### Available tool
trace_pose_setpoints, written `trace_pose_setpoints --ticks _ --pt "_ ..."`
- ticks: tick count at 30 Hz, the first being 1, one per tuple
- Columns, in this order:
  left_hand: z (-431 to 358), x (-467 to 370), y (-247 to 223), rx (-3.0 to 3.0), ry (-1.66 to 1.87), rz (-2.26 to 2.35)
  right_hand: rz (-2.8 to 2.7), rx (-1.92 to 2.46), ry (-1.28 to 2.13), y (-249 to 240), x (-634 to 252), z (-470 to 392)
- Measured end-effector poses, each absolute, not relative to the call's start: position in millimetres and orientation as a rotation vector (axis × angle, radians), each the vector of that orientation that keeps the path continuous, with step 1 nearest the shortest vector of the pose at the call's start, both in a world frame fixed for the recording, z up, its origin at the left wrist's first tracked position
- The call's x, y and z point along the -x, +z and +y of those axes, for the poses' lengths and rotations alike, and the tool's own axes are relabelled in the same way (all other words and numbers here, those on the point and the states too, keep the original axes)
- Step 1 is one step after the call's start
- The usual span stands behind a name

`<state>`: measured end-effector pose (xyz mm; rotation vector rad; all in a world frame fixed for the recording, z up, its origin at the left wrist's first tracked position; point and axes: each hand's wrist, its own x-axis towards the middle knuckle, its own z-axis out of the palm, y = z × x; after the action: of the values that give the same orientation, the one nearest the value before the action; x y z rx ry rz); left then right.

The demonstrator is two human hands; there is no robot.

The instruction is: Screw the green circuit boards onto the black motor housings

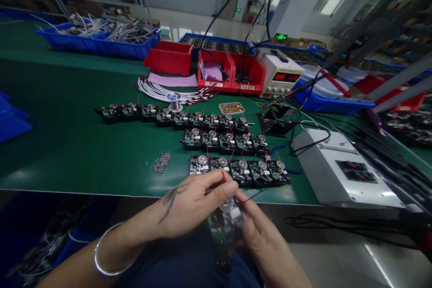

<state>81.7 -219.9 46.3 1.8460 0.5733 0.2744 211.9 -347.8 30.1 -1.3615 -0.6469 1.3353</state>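
Observation:
Close to my body, beyond the table's front edge, is a small black module [226, 225] with a green circuit board and a round silver disc. My right hand [261, 234] is closed around its right side. My left hand [192, 202] reaches over the top, thumb and index finger pinched at a short red wire [223, 177]. A thin dark wire [254, 195] sticks out to the right of the fingers. Just behind my hands, a row of similar modules [241, 172] lies on the green table [84, 153], with two more rows behind it.
Loose screws [162, 163] lie left of the rows. Farther back are a solder spool [174, 101], white cables [151, 92], a tray of small brass parts [231, 108], red bins [216, 69] and a power supply [280, 72]. A grey box [337, 166] and blue-handled pliers [278, 149] are right.

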Motion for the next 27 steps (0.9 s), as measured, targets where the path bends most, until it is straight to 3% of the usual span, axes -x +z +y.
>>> trace_pose_setpoints --ticks 3,10,20,25,27 --pt "-219.6 -79.6 48.0 -1.886 0.389 0.555 -0.472 1.247 1.427 33.5 -207.6 -344.7" --pt "-232.9 -58.8 38.6 -2.161 0.712 0.465 -0.23 1.293 1.168 36.1 -204.8 -342.2" --pt "-240.8 -61.0 23.1 -2.518 0.956 0.383 -0.39 1.397 1.122 6.0 -208.8 -345.9" --pt "-193.3 -17.4 19.4 -2.309 1.209 0.991 -0.725 1.15 1.216 7.0 -204.4 -339.3" --pt "-157.7 7.3 9.0 -2.27 1.15 1.226 -0.755 1.186 1.231 8.9 -201.6 -336.4"
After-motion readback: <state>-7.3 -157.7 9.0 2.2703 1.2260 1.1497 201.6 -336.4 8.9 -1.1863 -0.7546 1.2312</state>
